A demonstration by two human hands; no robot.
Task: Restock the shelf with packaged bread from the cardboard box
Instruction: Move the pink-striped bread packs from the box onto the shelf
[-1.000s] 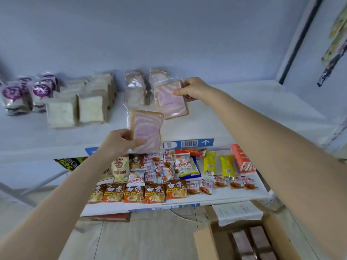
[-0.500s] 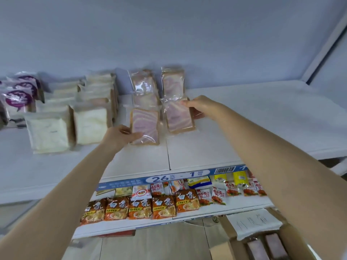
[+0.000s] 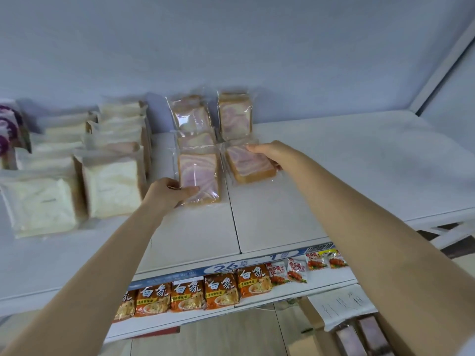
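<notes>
Two clear-wrapped purple-swirl bread packs stand on the white shelf (image 3: 334, 176). My left hand (image 3: 167, 192) grips the lower edge of the left bread pack (image 3: 199, 173), thumb across its front. My right hand (image 3: 267, 152) holds the right bread pack (image 3: 246, 165) from its right side, and this pack leans back. Behind them stand more swirl bread packs (image 3: 234, 116) against the wall. The cardboard box (image 3: 359, 337) sits at the bottom right with several bread packs inside.
White bread packs (image 3: 108, 186) fill the shelf to the left, with purple-labelled packs (image 3: 7, 129) at the far left. Below, a lower shelf carries orange noodle packets (image 3: 221, 291) and red snack sachets (image 3: 298, 271). A handwritten paper (image 3: 341, 307) lies on the box flap.
Both hands have brought their bread packs from above the shelf edge down onto the shelf in front of the back row. The view has moved closer to the shelf.
</notes>
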